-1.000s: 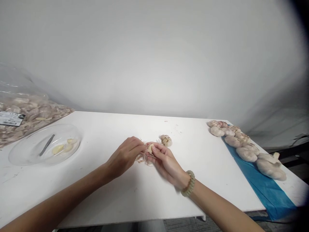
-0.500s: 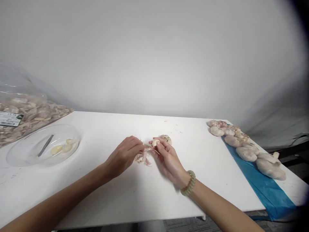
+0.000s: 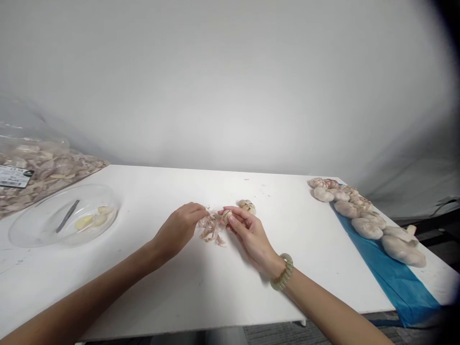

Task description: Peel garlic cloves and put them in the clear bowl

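Between the thumb and fingers of my right hand (image 3: 251, 235) is a garlic clove (image 3: 227, 216), pale with a darker streak of skin on it. My left hand (image 3: 179, 227) is closed in a pinch, its fingertips at the left edge of a small heap of papery garlic skin (image 3: 212, 232); some skin shows at the tips. The heap lies on the white table (image 3: 215, 287) between both hands. Just behind my right fingers sits a partly broken garlic bulb (image 3: 247, 206).
At left, a clear plastic dish (image 3: 39, 235) holds several peeled cloves (image 3: 84, 222) and a dark slim tool (image 3: 67, 216). Behind it lies a clear bag of garlic skins (image 3: 53, 165). Several whole garlic bulbs (image 3: 366, 227) line a blue plastic sheet (image 3: 395, 280) at right.
My left hand has moved a little left and away from my right hand. The clove has turned and dropped slightly in my right fingers. More of the skin heap shows.
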Demonstrator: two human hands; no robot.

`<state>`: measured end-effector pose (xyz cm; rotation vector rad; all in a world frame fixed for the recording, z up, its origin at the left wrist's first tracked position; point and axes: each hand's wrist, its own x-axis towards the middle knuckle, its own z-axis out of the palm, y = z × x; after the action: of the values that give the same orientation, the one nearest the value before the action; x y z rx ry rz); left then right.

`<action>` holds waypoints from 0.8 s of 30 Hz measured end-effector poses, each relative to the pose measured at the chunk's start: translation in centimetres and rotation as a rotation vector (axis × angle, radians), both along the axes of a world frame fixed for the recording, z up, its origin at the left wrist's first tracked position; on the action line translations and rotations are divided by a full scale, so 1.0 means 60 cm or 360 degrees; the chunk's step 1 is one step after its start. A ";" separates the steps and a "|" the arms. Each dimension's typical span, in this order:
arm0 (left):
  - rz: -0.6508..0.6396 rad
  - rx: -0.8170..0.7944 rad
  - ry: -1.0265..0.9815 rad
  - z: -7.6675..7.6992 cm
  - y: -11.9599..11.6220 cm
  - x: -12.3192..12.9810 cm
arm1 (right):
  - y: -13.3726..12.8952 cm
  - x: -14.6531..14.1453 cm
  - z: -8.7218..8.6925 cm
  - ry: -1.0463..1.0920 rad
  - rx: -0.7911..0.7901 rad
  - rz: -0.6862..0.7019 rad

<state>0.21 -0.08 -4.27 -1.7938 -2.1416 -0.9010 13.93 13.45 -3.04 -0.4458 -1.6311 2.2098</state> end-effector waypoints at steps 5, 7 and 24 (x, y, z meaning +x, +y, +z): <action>-0.0070 0.0287 -0.0057 0.015 0.003 0.012 | -0.001 0.001 -0.004 -0.0029 0.0185 0.0084; -0.0160 0.0407 -0.0100 0.024 0.002 0.018 | -0.002 0.001 -0.004 -0.0015 0.0223 0.0116; -0.0387 0.0424 -0.0402 0.035 -0.002 0.024 | -0.008 0.007 -0.004 0.0009 0.0295 0.0333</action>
<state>1.66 -0.22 -2.17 -1.9115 -1.8469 -1.4661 14.32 12.96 -3.30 -0.2267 -1.9355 2.1717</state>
